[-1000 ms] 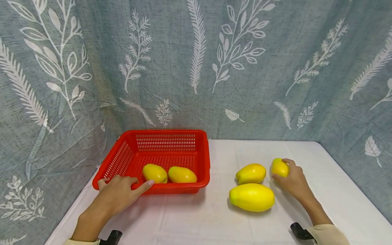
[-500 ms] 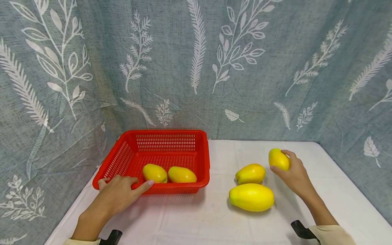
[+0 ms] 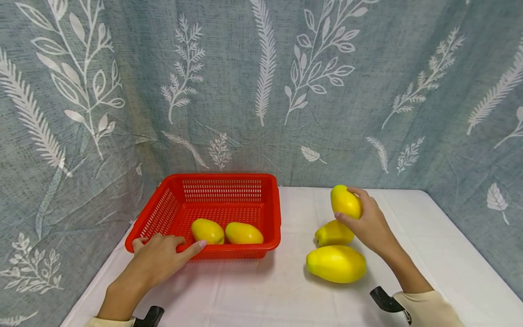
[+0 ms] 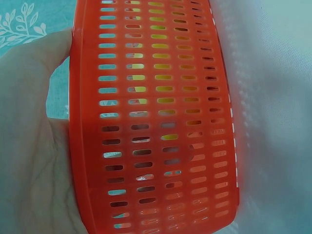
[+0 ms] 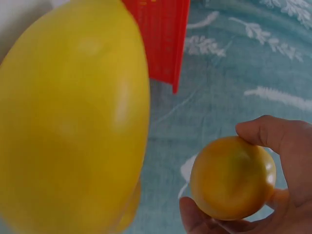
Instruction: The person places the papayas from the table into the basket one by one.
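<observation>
A yellow mango [image 3: 345, 202] is held up above the table in my right hand [image 3: 373, 227], pinched between thumb and fingers. The right wrist view shows this mango [image 5: 231, 178] end-on, with the fingers round it. Below it lie another mango [image 3: 333, 235], partly hidden, and a large yellow papaya [image 3: 336, 264]. My left hand [image 3: 157, 260] grips the near rim of a red plastic basket [image 3: 245, 248] at its left part. Two more mangoes, the left one [image 3: 207, 231] and the right one [image 3: 244, 233], rest inside the basket near its front.
The basket stands on a table with a white cloth [image 3: 261, 290]. Behind and on both sides hangs a grey-green curtain [image 3: 229, 91] with white leaf prints. A dark wrist mount [image 3: 386, 299] sits by the right sleeve.
My right hand has lifted the mango off the table and carried it left, over the other mango. The left hand has stayed on the basket rim.
</observation>
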`<action>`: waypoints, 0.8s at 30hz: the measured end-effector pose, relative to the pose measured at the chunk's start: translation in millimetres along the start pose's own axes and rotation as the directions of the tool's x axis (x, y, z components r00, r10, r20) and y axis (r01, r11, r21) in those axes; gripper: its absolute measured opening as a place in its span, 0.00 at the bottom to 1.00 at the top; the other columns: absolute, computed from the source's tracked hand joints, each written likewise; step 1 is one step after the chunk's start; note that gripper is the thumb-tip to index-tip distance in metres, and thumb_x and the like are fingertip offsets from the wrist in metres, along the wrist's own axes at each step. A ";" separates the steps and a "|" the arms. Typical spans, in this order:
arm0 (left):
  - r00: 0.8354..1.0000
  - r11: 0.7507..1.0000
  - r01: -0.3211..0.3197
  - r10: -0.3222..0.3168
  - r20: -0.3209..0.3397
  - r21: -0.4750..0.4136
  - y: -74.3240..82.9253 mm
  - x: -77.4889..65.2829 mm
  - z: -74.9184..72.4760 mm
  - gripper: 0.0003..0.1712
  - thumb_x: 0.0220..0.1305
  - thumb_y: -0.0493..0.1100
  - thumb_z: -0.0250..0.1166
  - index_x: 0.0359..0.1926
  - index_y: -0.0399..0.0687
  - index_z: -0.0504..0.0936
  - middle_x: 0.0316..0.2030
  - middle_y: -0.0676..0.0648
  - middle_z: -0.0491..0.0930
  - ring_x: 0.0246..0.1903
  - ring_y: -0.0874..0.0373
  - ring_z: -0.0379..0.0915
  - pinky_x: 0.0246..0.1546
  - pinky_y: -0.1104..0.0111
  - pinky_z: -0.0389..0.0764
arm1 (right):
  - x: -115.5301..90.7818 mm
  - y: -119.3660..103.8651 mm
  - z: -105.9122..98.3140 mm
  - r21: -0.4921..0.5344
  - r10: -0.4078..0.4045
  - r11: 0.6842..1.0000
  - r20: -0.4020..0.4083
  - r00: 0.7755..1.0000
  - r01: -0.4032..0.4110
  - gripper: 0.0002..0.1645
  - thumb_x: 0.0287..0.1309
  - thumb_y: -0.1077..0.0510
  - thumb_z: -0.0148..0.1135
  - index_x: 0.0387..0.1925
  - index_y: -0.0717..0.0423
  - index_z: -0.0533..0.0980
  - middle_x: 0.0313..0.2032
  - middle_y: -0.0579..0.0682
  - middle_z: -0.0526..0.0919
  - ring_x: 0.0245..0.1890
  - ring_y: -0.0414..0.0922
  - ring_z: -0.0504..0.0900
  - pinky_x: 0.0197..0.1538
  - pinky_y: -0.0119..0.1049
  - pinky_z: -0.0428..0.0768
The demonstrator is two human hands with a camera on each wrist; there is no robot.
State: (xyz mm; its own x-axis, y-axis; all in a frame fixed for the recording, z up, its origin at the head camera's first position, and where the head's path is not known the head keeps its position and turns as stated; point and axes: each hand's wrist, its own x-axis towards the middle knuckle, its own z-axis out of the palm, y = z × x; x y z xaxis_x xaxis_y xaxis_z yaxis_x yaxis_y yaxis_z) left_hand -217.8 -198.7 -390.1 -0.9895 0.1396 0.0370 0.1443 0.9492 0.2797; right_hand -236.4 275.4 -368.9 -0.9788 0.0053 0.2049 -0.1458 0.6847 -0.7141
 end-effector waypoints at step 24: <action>1.000 1.000 0.003 -0.003 -0.012 -0.001 -1.7 -0.7 3.4 0.50 0.66 0.83 0.53 0.50 0.42 0.90 0.41 0.45 0.88 0.45 0.46 0.81 0.41 0.44 0.59 | 26.2 -92.2 78.3 0.086 -0.204 0.978 0.164 0.965 0.192 0.43 0.64 0.51 0.69 0.77 0.49 0.64 0.66 0.54 0.72 0.51 0.53 0.77 0.48 0.44 0.82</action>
State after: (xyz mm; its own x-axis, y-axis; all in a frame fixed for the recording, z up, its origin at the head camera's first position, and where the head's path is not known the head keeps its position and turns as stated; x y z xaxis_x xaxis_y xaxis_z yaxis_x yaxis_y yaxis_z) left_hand -217.3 -199.4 -393.9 -0.9900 0.1331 0.0477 0.1412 0.9494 0.2806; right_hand -259.9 155.3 -350.1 -0.9385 -0.2541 0.2337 -0.3429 0.6076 -0.7164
